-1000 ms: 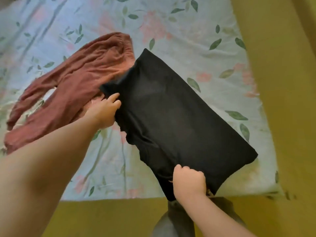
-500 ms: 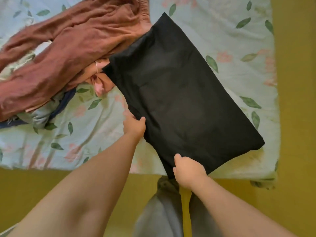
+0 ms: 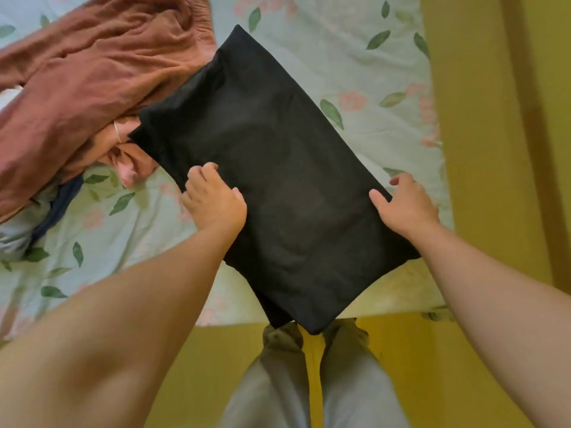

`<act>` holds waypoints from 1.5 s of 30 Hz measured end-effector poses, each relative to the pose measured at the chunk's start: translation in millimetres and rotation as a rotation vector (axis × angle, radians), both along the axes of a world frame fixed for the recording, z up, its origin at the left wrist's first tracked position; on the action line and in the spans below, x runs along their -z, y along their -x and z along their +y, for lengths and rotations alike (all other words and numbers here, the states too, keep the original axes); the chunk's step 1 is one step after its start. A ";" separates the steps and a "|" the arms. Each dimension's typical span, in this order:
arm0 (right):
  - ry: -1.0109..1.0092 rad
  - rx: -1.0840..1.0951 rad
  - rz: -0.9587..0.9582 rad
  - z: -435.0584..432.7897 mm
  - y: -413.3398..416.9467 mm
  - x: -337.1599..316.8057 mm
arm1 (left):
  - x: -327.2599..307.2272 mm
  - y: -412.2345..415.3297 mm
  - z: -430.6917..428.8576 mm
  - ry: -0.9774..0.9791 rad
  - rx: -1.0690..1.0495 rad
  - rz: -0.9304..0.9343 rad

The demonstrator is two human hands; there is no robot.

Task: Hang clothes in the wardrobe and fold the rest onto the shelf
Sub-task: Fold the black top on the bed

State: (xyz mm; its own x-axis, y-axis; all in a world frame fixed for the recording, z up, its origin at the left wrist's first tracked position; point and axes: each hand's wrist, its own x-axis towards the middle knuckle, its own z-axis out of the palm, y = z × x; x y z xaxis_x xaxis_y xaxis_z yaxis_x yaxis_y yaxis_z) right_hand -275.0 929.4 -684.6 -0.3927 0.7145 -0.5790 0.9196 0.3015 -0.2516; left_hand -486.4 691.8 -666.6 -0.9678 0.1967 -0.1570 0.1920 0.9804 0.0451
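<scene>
"Got hold of it?"

"Both. The left hand (image 3: 213,200) pinches one side of the folded black garment (image 3: 278,168) and the right hand (image 3: 408,206) grasps the other. It lies on the floral sheet (image 3: 340,57), touching the rust-brown clothes (image 3: 92,72)."

"Advice?"

"Lift both sides level so the fold holds."

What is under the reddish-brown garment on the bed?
Pink cloth and a pale blue garment poke out beneath the reddish-brown garment; how far they extend under it is covered.
</scene>
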 end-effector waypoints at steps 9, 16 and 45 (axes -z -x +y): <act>0.659 0.226 0.050 28.8 -44.9 -0.4 | -0.8 12.8 126.1 0.001 0.705 -0.160; 1.024 1.197 0.599 -22.6 -113.5 17.0 | 38.6 1.4 144.8 0.267 0.951 -0.296; 0.182 0.413 0.398 13.3 -109.0 -165.7 | 75.8 -180.6 204.1 -0.191 0.635 -0.243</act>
